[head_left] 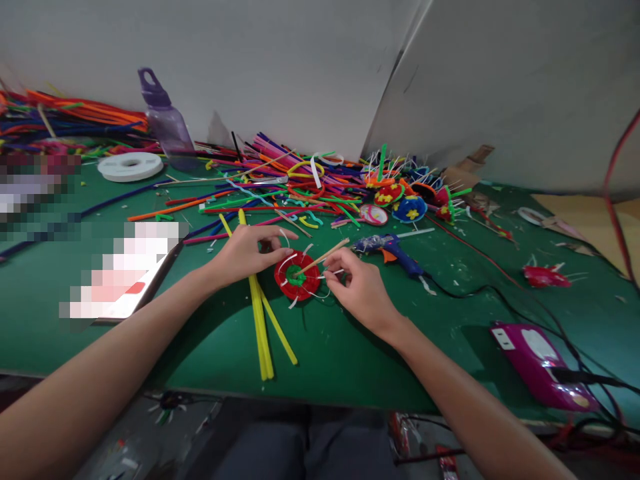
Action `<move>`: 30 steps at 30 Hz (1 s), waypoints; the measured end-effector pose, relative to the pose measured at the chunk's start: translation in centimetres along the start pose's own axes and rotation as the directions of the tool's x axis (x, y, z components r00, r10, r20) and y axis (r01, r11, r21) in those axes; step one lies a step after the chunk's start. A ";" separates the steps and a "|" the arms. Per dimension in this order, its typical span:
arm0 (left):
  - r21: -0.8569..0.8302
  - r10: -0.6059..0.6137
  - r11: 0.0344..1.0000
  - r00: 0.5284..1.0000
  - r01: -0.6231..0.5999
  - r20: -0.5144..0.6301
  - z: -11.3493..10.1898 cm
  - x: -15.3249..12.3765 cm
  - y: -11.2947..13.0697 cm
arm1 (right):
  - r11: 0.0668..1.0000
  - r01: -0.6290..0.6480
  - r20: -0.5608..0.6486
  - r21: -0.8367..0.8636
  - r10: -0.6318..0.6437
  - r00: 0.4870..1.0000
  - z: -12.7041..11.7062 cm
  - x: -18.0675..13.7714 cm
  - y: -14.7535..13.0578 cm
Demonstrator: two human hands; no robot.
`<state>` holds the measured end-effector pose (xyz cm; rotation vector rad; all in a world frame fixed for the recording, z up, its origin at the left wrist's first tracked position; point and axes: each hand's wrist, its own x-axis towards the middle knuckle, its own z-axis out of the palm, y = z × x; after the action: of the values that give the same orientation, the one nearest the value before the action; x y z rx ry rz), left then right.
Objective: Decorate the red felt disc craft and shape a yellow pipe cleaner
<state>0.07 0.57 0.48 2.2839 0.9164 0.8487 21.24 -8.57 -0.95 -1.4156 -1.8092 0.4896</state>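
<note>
A round red disc with a green middle, coiled from pipe cleaners [283,283], lies on the green table between my hands. Several thin white strips stick out around it, and a thin wooden stick [325,255] slants up from its centre. My left hand [246,253] is at the disc's upper left edge, thumb and fingers curled around a thin white strip [287,238]. On the other side, my right hand [356,283] pinches a white strip that loops from the disc. Yellow pipe cleaners [260,327] lie under and below my left hand.
A blue glue gun [395,252] lies right of my hands, its cable running to a magenta power box [545,367]. Behind are loose pipe cleaners [270,157], scissors [270,181], finished colourful pieces [410,208], a white ribbon roll [130,167] and a purple bottle [167,123]. A blurred phone-like screen [135,273] is left.
</note>
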 end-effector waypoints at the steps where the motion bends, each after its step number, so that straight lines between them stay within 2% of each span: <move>1: 0.003 0.000 1.000 1.000 0.000 -0.001 0.0 0.0 0.0 | 1.000 0.002 0.002 0.001 -0.002 1.000 0.0 0.0 0.0; 30: 0.005 0.003 1.000 1.000 -0.003 0.001 -0.1 -0.1 -0.1 | 1.000 -0.002 0.027 0.025 0.001 1.000 -0.2 0.0 -0.2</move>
<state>-0.05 0.58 0.45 2.2907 0.9159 0.8478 21.29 -8.70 -0.71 -1.3996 -1.8168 0.5327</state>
